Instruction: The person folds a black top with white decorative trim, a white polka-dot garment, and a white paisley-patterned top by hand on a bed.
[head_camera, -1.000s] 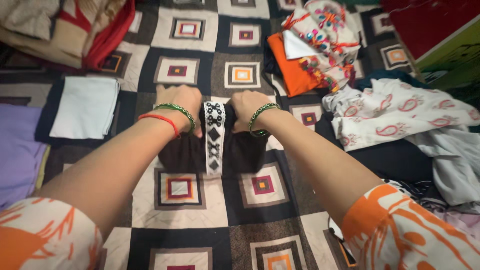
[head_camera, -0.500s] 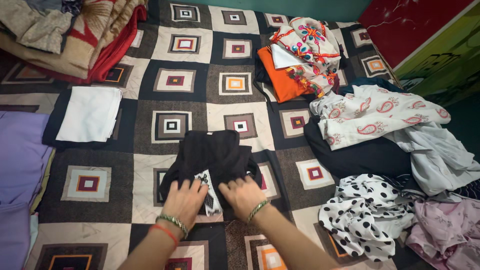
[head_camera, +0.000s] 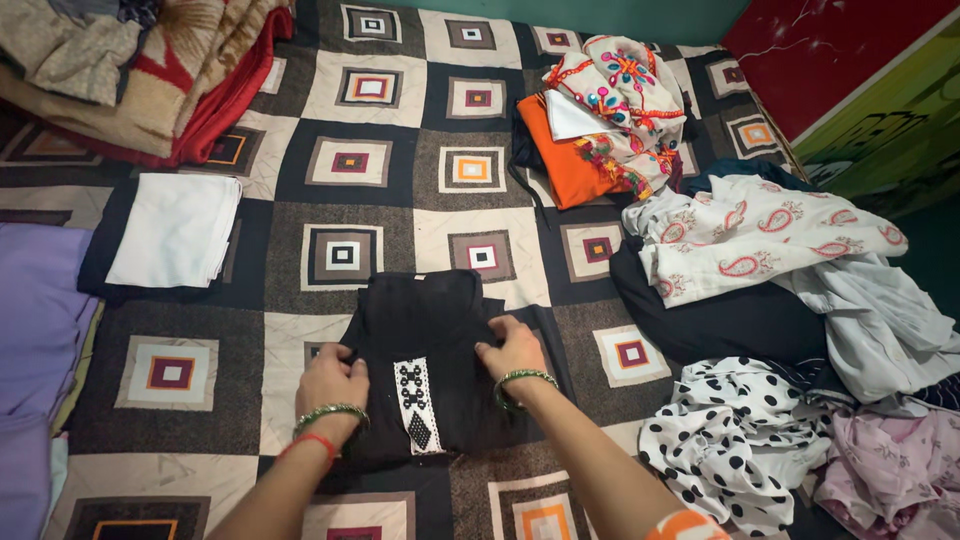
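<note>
A black garment (head_camera: 430, 330) with a white patterned strip lies folded on the patchwork bedspread (head_camera: 340, 200). My left hand (head_camera: 332, 382) rests on its left edge, fingers curled against the fabric. My right hand (head_camera: 513, 348) presses on its right side, fingers spread flat. Both wrists wear green bangles; the left also has a red one.
A folded white cloth (head_camera: 175, 230) lies to the left. Folded blankets (head_camera: 130, 70) are stacked at the back left. An orange and embroidered pile (head_camera: 600, 120) sits at the back. Loose clothes, white paisley (head_camera: 760, 235) and polka-dot (head_camera: 730, 440), are heaped on the right.
The black garment has been folded over into a shorter, squarer shape. My hands have moved up from its near edge onto its left and right sides.
</note>
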